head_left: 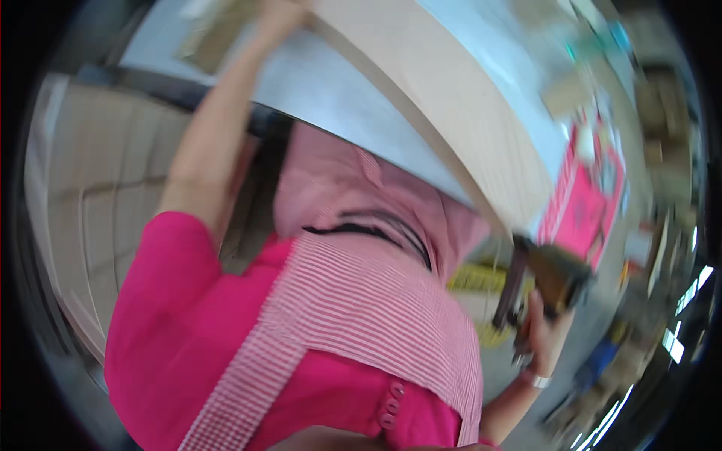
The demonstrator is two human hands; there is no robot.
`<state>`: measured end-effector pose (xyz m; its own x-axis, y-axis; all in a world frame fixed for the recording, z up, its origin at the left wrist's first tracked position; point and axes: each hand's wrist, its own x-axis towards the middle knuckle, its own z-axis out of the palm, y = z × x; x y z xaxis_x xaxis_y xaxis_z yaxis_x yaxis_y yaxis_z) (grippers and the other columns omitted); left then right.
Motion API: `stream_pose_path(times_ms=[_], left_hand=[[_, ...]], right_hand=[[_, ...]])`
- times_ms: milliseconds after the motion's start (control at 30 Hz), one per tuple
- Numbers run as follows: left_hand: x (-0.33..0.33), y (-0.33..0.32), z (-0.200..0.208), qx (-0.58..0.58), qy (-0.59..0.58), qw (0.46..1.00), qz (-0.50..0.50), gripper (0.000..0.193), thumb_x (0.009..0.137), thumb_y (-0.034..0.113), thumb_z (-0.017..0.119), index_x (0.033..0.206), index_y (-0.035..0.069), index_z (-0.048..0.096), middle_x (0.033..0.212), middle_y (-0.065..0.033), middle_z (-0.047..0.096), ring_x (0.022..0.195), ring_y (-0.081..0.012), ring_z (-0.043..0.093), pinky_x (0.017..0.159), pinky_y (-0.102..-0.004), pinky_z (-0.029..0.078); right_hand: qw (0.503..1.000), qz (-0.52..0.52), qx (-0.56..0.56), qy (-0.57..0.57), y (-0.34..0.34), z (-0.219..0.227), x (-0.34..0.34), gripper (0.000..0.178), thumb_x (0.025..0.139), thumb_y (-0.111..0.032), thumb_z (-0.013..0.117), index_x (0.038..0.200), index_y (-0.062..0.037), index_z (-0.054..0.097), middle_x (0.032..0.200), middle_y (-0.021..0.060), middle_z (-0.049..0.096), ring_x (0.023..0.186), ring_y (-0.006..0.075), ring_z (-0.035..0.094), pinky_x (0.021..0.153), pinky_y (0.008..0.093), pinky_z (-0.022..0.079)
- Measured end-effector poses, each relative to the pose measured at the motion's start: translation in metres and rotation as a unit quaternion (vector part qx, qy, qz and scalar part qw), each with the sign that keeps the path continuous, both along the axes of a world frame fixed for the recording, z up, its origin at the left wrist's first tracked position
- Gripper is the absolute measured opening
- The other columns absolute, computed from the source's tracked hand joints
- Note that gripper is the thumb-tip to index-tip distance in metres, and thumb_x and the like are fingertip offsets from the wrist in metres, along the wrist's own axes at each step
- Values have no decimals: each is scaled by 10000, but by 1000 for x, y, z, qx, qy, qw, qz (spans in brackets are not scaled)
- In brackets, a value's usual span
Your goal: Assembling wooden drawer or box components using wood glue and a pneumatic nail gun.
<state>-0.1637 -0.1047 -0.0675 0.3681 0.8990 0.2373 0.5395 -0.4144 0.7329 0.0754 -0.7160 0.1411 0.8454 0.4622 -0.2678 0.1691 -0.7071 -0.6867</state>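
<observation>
My right hand (547,331) grips a dark nail gun or stapler (556,274) with an amber-brown body; blur hides its exact kind. The tool's nose is close to the near right end of a long pale wooden board (459,113). That board slants across a table with a pale blue-white top (331,90). My left arm stretches far forward, and my left hand (283,21) is at the board's far left end, seeming to touch it. Its fingers are smeared and partly cut off by the upper picture edge.
Stacked pale boards or boxes (113,195) stand at my left. On the right are a bright pink bag or sheet (579,203) and blurred cartons (665,113). A yellow item (477,279) lies low beyond my apron. The table's near edge runs close to my body.
</observation>
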Motion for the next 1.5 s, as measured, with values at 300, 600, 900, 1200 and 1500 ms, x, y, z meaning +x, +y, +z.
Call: stream_pose_path(times_ms=[300,600,900,1200,1500], left_hand=[[13,-211,31,-41,-224,965,127,298,788,214,767,999,22,682,833,-57,592,783,-172,560,782,-302,479],[12,-287,43,-170,-272,931,172,458,785,292,784,1102,10,612,1047,-134,519,994,-239,508,870,-360,439],[13,-261,41,-135,-122,972,145,648,732,380,821,1196,23,543,1136,-180,496,1062,-334,479,963,-440,384],[3,-294,46,-334,-260,877,227,847,697,398,871,1271,-3,394,1216,-221,477,1105,-273,485,932,-404,435],[0,-296,54,-513,-379,744,199,938,672,353,904,1286,-49,320,1174,-233,496,1112,-267,536,919,-352,482]], right_hand=[[997,76,-3,-10,65,18,8,328,910,-192,701,1130,5,556,553,-6,502,387,71,436,359,237,315],[969,243,-30,-38,177,36,0,277,912,-208,708,1053,9,609,571,-4,525,397,64,438,372,222,312],[939,341,-46,2,248,37,-10,385,855,-111,755,1163,0,554,755,22,604,466,44,468,401,211,341],[849,520,-73,-61,306,16,-24,320,880,-288,753,997,-11,643,623,-15,558,481,52,474,430,212,361],[831,548,-91,-17,317,11,-36,363,854,-352,775,956,-24,657,626,-14,565,512,56,501,455,207,382]])
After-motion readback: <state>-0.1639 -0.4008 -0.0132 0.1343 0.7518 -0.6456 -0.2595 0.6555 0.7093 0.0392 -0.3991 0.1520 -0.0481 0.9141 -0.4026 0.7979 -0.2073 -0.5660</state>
